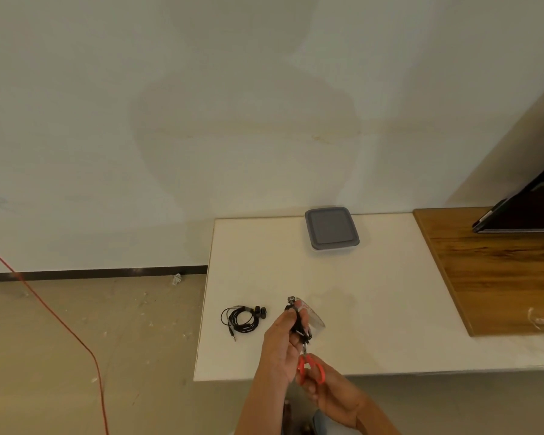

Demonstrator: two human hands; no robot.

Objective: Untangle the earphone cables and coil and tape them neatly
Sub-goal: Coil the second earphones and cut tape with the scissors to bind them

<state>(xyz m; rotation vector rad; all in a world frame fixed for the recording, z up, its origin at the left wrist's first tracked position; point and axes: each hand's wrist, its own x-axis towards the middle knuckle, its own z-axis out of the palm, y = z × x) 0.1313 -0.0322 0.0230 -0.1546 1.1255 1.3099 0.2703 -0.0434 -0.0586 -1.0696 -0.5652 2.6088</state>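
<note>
Earphone cables number two in this view. One set of earphones (242, 320) lies coiled in a neat black ring on the white bench (374, 293), lower centre of the frame, left of the hands, with its earbuds at the upper right of the ring and its plug pointing down toward the near edge. The second bundle of black cable (299, 323) is lifted above the bench at the lower centre, held in the left hand (280, 350), whose grip is pinched closed around it between thumb and fingers. A strip of clear tape (312, 315) sticks out from this bundle toward the upper right.

The right hand (333, 400), lower in the frame, holds one pair of scissors (310, 367) with red handles; its fingers are closed through the loops, and the blades point up to the bundle. Whether the blades are apart or together cannot be told.

One grey-lidded box (331, 229) sits at the far edge of the bench, near the wall. One wooden board (500, 271) lies on the right side. One red cord (54, 315) runs across the floor at lower left.
</note>
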